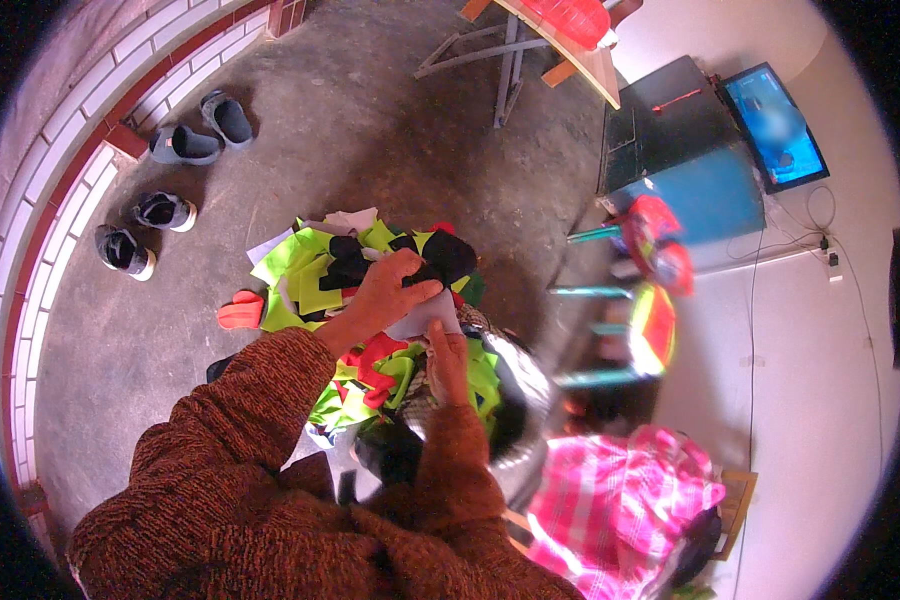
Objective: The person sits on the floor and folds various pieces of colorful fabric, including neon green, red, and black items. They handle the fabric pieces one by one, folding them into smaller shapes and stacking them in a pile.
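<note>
Over a rough grey concrete floor (360,140), a person in a coarse brown-flecked knit sleeve (235,400) holds a pale, smooth, flat scrap (425,318) between both hands, above a loose heap of cut cloth (295,262). The left hand (382,298) has its fingers curled in, the thumb and a finger pinching the scrap's upper edge; the right hand (450,368) presses its thumb to the lower edge, its other fingers largely hidden behind.

The heap mixes angular neon-yellow pieces with soft black ones and a crumpled red strip (373,372). An orange-red rounded piece (240,312) lies just beside it, toward the tile-faced wall (65,180) at the floor's left edge, where dark shoes (165,212) and grey slip-ons (185,147) sit. Pink plaid fabric (610,500) is bunched near the floor's lower right side.

Sleeves and hands cover part of the heap, and whatever bears its near side is hard to make out. The turquoise-legged stools (595,292) are blurred, and the wooden table (598,68) is cut off at the top.
</note>
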`<state>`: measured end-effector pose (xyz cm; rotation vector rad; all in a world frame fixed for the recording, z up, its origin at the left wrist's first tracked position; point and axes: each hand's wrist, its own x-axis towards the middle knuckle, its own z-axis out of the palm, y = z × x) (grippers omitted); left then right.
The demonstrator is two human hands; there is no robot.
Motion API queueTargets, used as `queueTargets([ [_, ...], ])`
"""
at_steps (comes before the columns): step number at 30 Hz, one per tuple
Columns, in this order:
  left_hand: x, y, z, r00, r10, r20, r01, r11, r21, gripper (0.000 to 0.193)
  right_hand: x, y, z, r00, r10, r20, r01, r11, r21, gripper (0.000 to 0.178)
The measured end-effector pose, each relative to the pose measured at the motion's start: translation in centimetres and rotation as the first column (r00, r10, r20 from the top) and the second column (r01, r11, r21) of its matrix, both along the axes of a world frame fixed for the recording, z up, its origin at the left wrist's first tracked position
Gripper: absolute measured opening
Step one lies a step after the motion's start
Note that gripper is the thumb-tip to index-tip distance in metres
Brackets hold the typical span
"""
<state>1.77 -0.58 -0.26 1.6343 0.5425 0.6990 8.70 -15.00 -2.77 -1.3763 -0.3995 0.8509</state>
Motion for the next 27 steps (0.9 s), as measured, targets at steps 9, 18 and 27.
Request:
queueTargets([
  [9, 0.4, -0.8, -0.5, 0.998, -0.007, 0.057, -0.009, 0.961, 0.276, 0.038, 1.0, -1.8, -1.8, 1.000, -0.005, 0.016, 0.005, 1.000, -0.022, 0.037],
  [18, -0.1, -0.8, 1.1, 0.960, -0.277, 0.051, 0.251, 0.923, 0.290, 0.031, 2.3, -2.0, -4.2, 0.988, -0.050, 0.144, 0.049, 0.999, 0.008, 0.030],
  [27, -0.8, -1.0, 1.2, 0.940, -0.338, -0.034, 0.327, 0.871, 0.366, 0.025, 0.3, 0.0, 0.2, 0.920, -0.044, -0.390, 0.152, 0.956, 0.251, 0.028],
])
